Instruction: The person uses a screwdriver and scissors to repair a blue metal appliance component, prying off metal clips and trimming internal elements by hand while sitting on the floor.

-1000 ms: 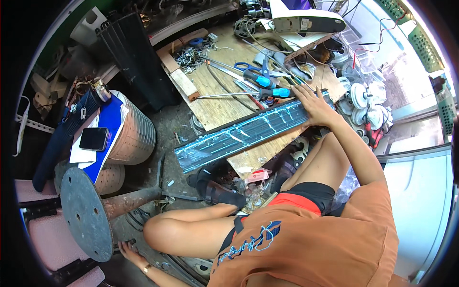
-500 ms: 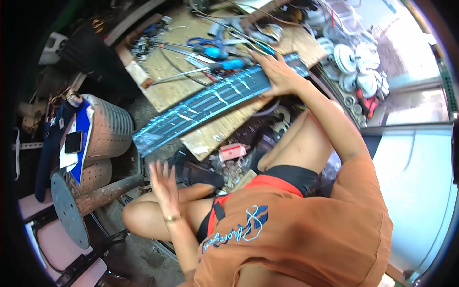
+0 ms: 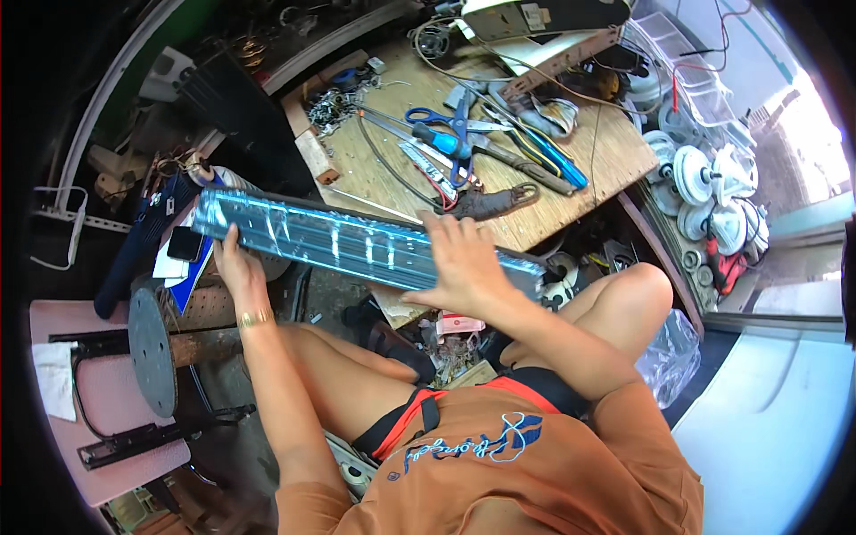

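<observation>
We're clamping a plastic-wrapped bar (image 3: 339, 242) across its width with our right hand (image 3: 468, 267); our left hand (image 3: 239, 272) is gripping one end, most fingers hiding underneath. Near our right fingertips, some metal shaft (image 3: 374, 205) is disappearing behind it; blue scissors (image 3: 463, 127) are lying farther out.

Metal rod (image 3: 376, 204), one end hidden behind the right fingers (image 3: 446, 239).

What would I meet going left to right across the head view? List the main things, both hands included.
Round metal disc, left hand, wood block, right hand, clear plastic, red-handled tool.
</observation>
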Motion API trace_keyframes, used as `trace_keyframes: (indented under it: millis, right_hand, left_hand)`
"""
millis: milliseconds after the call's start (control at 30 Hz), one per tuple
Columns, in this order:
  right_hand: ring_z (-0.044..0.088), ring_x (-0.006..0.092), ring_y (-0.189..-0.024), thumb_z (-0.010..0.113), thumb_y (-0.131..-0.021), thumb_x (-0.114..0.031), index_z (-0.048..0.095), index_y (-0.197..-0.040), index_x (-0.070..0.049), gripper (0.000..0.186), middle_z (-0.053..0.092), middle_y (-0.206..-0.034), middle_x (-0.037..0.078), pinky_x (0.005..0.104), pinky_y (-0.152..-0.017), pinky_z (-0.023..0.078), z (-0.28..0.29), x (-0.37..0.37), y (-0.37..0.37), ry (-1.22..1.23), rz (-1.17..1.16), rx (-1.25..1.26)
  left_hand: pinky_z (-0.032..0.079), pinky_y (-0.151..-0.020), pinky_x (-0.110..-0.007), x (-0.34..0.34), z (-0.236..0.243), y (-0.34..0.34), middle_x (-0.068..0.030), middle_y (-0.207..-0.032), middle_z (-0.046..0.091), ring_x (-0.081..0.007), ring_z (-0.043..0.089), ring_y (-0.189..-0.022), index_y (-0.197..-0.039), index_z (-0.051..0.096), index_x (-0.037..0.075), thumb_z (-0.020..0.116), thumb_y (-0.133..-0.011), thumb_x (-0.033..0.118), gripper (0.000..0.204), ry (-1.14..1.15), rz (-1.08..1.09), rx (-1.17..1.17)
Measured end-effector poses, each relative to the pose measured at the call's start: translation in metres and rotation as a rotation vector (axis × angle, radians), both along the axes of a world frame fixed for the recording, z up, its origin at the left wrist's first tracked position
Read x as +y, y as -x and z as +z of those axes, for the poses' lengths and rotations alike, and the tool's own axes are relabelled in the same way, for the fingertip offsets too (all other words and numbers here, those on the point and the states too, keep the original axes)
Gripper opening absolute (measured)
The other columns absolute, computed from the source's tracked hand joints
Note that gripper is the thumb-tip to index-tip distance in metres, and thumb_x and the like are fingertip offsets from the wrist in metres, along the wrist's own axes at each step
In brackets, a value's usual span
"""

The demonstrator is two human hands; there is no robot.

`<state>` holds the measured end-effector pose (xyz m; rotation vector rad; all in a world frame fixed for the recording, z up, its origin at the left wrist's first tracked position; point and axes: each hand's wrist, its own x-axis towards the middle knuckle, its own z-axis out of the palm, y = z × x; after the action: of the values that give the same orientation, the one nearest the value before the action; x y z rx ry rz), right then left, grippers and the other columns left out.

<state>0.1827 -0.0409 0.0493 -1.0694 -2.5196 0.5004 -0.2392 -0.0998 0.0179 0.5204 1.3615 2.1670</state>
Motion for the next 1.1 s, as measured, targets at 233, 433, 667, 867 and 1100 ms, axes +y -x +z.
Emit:
trace_keyframes:
  millis: [233,433,667,867,1100]
  right_hand:
    - [0.055,0.0388,-0.118,0.078,-0.090,-0.046,0.053,-0.152,-0.007,0.077,0.058,-0.133,0.018,0.0551,-0.093,0.047,-0.030,-0.008,0.039,0.043,0.154,0.089]
    - [0.065,0.0417,-0.113,0.063,-0.101,-0.016,0.067,-0.134,-0.007,0.035,0.069,-0.122,0.021,0.0479,-0.100,0.052,-0.036,0.047,0.019,0.416,0.244,0.326]
    - [0.069,0.0366,-0.112,0.067,-0.096,-0.007,0.069,-0.132,-0.007,0.036,0.073,-0.120,0.020,0.0447,-0.100,0.054,-0.053,0.091,0.023,0.505,0.665,0.217]
    - [0.062,0.0372,-0.118,0.075,-0.088,-0.011,0.062,-0.147,-0.014,0.060,0.062,-0.126,0.018,0.0450,-0.105,0.049,-0.053,0.086,-0.009,0.541,0.670,0.013]
    - [0.061,0.0385,-0.113,0.071,-0.083,-0.007,0.063,-0.149,-0.019,0.067,0.061,-0.122,0.019,0.0441,-0.102,0.049,-0.042,0.067,-0.017,0.405,0.668,-0.021]
  left_hand:
    - [0.059,-0.098,-0.046,0.046,-0.043,0.065,-0.0160,-0.119,0.070,-0.0306,0.071,-0.107,-0.119,0.063,-0.006,0.054,-0.094,0.000,0.027,0.085,0.246,-0.201]
    - [0.057,-0.102,-0.049,0.042,-0.059,0.046,-0.0137,-0.122,0.070,-0.0303,0.070,-0.113,-0.123,0.064,0.000,0.051,-0.094,0.010,0.033,-0.013,0.160,-0.390]
    - [0.053,-0.109,-0.052,0.027,-0.059,0.046,-0.0110,-0.127,0.070,-0.0321,0.067,-0.120,-0.126,0.065,0.004,0.054,-0.091,0.017,0.039,-0.045,0.072,-0.517]
    - [0.052,-0.111,-0.054,0.016,-0.059,0.046,-0.0128,-0.129,0.069,-0.0331,0.066,-0.122,-0.127,0.063,0.003,0.053,-0.091,0.016,0.039,-0.034,0.098,-0.545]
    - [0.053,-0.109,-0.050,0.017,-0.056,0.044,-0.0146,-0.127,0.069,-0.0321,0.068,-0.119,-0.126,0.061,-0.001,0.050,-0.097,0.010,0.033,-0.086,0.096,-0.548]
